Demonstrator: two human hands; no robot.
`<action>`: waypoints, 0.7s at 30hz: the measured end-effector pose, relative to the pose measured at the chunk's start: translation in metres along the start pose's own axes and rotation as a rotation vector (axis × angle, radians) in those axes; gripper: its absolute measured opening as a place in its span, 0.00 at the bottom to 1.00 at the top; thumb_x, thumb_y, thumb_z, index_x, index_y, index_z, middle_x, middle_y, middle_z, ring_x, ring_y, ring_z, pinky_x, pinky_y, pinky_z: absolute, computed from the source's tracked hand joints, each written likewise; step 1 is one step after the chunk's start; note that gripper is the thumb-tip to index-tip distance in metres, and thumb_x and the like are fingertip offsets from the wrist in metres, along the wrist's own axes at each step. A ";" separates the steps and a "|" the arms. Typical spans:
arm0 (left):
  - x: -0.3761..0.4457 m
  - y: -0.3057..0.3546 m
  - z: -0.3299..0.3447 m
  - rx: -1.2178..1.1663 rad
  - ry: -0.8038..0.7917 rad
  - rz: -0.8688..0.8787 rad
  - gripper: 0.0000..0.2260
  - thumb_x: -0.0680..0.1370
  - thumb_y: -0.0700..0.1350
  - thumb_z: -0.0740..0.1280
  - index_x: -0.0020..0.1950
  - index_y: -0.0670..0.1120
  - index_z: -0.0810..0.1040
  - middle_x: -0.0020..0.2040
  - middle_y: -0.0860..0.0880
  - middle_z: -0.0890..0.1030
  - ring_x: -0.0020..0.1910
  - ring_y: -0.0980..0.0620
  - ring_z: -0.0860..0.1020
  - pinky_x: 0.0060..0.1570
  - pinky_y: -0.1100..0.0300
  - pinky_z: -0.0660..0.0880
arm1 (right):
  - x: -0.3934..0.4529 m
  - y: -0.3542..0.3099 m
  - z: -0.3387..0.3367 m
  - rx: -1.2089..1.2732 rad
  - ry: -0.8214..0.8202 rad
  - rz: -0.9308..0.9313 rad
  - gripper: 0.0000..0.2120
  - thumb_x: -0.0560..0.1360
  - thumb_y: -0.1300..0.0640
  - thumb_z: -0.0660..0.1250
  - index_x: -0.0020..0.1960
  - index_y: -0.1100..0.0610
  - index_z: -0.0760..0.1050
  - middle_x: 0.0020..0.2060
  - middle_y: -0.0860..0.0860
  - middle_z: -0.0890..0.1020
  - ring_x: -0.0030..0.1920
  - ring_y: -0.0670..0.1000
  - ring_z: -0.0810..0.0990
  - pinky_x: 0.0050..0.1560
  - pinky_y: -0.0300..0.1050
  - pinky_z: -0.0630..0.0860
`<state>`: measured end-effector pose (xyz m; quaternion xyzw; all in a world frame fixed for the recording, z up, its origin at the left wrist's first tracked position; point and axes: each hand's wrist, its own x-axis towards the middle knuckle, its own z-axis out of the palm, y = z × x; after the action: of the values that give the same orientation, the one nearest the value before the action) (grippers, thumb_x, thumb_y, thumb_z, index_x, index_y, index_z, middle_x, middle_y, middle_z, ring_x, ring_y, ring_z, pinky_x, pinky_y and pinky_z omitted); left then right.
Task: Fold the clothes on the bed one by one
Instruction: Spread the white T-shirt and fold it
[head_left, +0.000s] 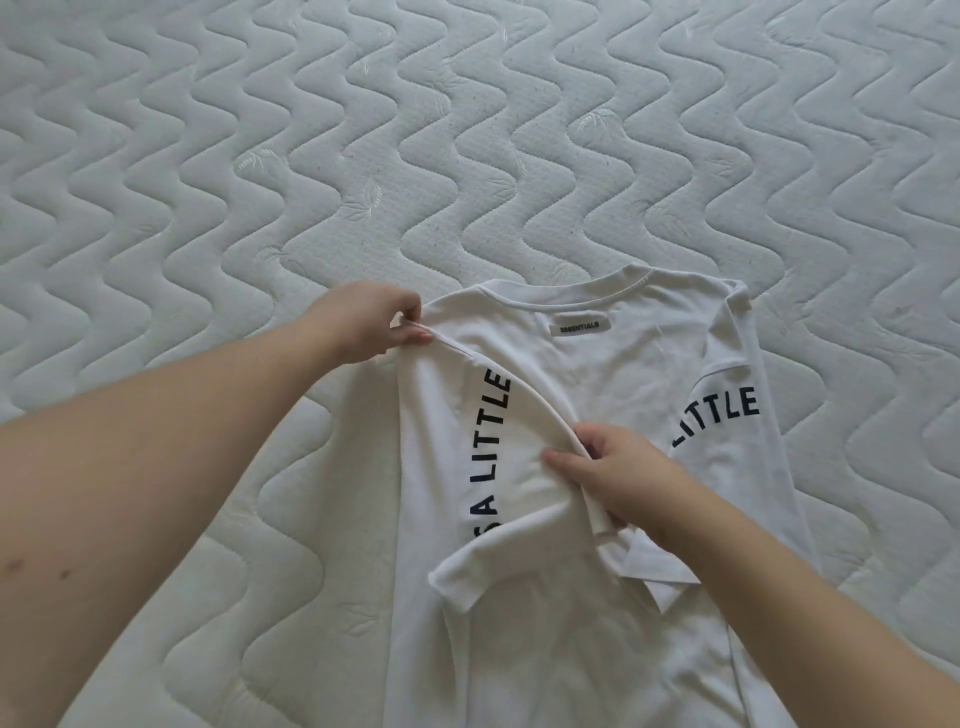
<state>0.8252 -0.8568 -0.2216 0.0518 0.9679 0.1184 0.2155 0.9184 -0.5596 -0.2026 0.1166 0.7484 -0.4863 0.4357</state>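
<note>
I see the white T-shirt (597, 374) lying on the quilted mattress (467, 130), its left side folded inward. My left hand (363, 322) pinches the shoulder fold; my right hand (618, 478) grips what looks like the sleeve edge.

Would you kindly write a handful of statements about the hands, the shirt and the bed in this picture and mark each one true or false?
1. The left hand pinches the white T-shirt at its shoulder edge. True.
2. The right hand lies flat and open on the mattress. False: it grips a folded edge of the shirt, thumb on top.
3. A small label sits below the collar. True.
4. The shirt's lettering is red. False: it is dark, nearly black.
5. The shirt is already folded into a neat square. False: one side is only now being folded over.
</note>
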 end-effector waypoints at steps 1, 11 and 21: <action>0.003 0.001 -0.002 0.018 -0.023 0.013 0.13 0.77 0.60 0.66 0.48 0.51 0.75 0.36 0.56 0.74 0.43 0.49 0.73 0.39 0.56 0.64 | 0.000 0.004 0.000 0.026 -0.019 0.009 0.05 0.78 0.54 0.68 0.52 0.52 0.81 0.43 0.50 0.85 0.37 0.48 0.82 0.27 0.37 0.73; 0.016 -0.001 0.001 -0.003 0.018 0.053 0.10 0.73 0.50 0.75 0.45 0.45 0.79 0.50 0.48 0.72 0.45 0.46 0.74 0.48 0.54 0.72 | 0.004 0.019 -0.012 -0.044 0.093 0.005 0.04 0.76 0.59 0.65 0.49 0.53 0.78 0.43 0.51 0.83 0.39 0.49 0.79 0.33 0.40 0.73; 0.002 -0.020 0.017 -0.174 0.068 -0.062 0.06 0.75 0.45 0.73 0.50 0.48 0.81 0.52 0.47 0.69 0.41 0.55 0.71 0.53 0.62 0.67 | 0.029 0.016 -0.015 -0.208 0.273 -0.125 0.15 0.71 0.56 0.75 0.56 0.49 0.78 0.47 0.47 0.82 0.48 0.49 0.80 0.45 0.40 0.74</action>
<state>0.8294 -0.8722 -0.2425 -0.0014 0.9619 0.1970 0.1897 0.9025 -0.5459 -0.2329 0.0891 0.8527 -0.4119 0.3088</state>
